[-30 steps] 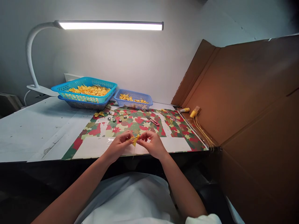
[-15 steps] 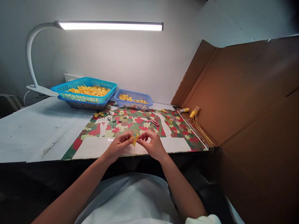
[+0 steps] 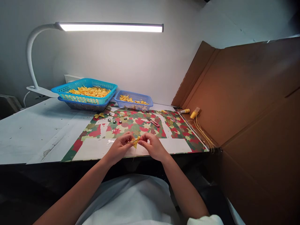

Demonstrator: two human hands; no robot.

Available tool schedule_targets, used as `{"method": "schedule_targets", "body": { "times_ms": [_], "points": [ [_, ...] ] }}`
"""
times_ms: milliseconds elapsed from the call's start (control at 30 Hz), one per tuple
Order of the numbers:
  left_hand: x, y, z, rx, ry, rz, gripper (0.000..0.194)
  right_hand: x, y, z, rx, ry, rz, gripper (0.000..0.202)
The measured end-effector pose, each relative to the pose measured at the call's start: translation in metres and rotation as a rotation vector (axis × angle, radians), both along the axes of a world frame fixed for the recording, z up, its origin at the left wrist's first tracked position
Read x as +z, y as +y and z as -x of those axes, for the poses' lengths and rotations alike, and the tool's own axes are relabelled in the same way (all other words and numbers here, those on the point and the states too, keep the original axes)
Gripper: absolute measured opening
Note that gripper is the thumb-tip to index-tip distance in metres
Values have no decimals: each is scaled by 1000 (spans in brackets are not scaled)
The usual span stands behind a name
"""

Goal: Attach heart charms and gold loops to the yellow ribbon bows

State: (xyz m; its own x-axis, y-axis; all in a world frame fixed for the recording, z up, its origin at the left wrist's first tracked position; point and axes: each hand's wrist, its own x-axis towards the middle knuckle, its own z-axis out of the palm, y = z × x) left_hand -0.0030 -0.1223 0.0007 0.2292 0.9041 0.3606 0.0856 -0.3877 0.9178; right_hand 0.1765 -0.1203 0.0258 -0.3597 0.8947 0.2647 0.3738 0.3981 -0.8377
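In the head view, we have our left hand (image 3: 120, 147) and right hand (image 3: 153, 146) pinching a yellow ribbon bow (image 3: 135, 142) between nearly closed fingers, right above the counter's near edge (image 3: 93, 158)! If our pinch slackens, the bow could spring loose or drop past that edge, its thin tail (image 3: 134, 154) dangling below. Farther back, the small silver bells (image 3: 114, 122) sit loose, and a brushing sleeve might roll them.

Small basket (image 3: 133, 104) right of stacked baskets (image 3: 84, 97), snips (image 3: 153, 122) before it
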Motion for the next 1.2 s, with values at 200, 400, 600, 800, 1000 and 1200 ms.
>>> {"method": "schedule_targets", "body": {
  "times_ms": [200, 400, 600, 800, 1000, 1200],
  "points": [
    [-3, -3, -5, 33, 40, -52, 28, 13, 16, -11, 160, -114, 129, 27],
    [-2, -1, -3, 19, -18, 4, 30, 16, 19, -11, 199, -53, 232, 31],
    [0, 0, 1, -47, -194, 164, 30, 3, 4, 0, 95, 45, -63, 20],
    [1, 4, 1, -125, -343, 263, 27, -7, 4, 10, 114, 180, -181, 20],
    [1, 7, 2, -143, -409, 307, 25, -15, 8, 16, 113, 269, -118, 28],
    [0, 6, 1, -122, -399, 301, 26, -3, -2, 13, -19, 230, -309, 10]
  ]
}}
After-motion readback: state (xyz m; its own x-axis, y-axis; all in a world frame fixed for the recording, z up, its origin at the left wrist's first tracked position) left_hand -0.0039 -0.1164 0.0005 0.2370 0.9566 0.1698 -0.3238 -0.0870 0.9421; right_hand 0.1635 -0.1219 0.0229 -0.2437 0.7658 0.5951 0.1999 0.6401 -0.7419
